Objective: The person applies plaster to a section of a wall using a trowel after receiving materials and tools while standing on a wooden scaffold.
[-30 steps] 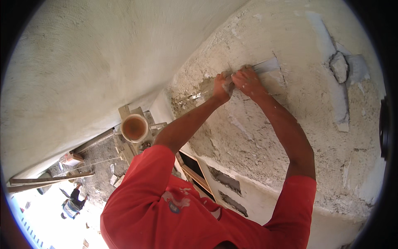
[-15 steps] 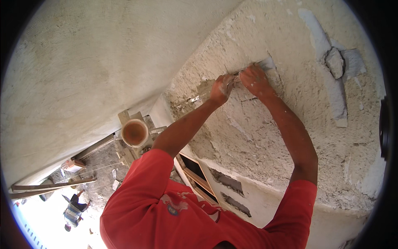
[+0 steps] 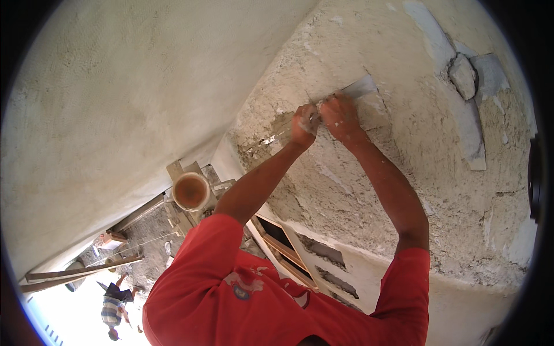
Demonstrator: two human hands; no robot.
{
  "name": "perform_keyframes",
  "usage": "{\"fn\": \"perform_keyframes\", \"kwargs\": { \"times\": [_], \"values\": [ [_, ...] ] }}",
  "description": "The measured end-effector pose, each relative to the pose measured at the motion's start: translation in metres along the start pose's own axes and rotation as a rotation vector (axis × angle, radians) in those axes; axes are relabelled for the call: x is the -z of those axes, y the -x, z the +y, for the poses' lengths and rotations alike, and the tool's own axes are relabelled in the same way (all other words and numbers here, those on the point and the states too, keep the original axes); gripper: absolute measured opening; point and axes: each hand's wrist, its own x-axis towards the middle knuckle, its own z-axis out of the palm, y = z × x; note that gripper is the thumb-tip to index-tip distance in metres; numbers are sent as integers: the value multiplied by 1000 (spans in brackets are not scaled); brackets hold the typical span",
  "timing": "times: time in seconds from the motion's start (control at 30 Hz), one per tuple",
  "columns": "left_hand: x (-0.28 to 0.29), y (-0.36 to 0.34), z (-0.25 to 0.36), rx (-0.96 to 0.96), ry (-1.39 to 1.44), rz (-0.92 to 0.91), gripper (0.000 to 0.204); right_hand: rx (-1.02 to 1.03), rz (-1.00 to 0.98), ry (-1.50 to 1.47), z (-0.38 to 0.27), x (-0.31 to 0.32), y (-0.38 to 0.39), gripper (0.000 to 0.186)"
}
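Overhead, both hands, left hand [image 3: 304, 124] and right hand [image 3: 340, 115], clench a long metal straightedge [image 3: 360, 88] pressed flat against the rough plastered wall [image 3: 404, 190], where one grey smoothed band [image 3: 461, 124] looks finished while most coarse plaster remains unlevelled.

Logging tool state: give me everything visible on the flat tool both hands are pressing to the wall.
The straightedge is a long, flat, pale grey strip, metal by its look. It lies tilted against the rough plaster wall, right end higher. The left hand and right hand grip its middle side by side. Its left part is caked with wet mortar; the right tip is clean.
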Motion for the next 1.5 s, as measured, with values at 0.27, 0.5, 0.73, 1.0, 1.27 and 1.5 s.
{"fn": "perform_keyframes", "kwargs": {
  "times": [0.27,0.5,0.73,1.0,1.27,1.5],
  "values": [
    [-3,2,20,42,24,55,25,111,104,-124,12,-22,-2,9],
    [-4,22,15,7,136,111,26,153,-98,-23,0,-19,-18,10],
    [22,6,-20,416,502,287,21,62,-100,-8,-31,-1,-38,11],
    [46,-44,30,213,412,-249,25,-409,106,-375,-58,-29,28,35],
    [42,-69,37,-130,-54,-397,13,-446,339,-498,-85,-41,51,44],
    [32,-54,42,26,-262,-274,7,-634,435,-763,-98,-59,65,56]
  ]
}}
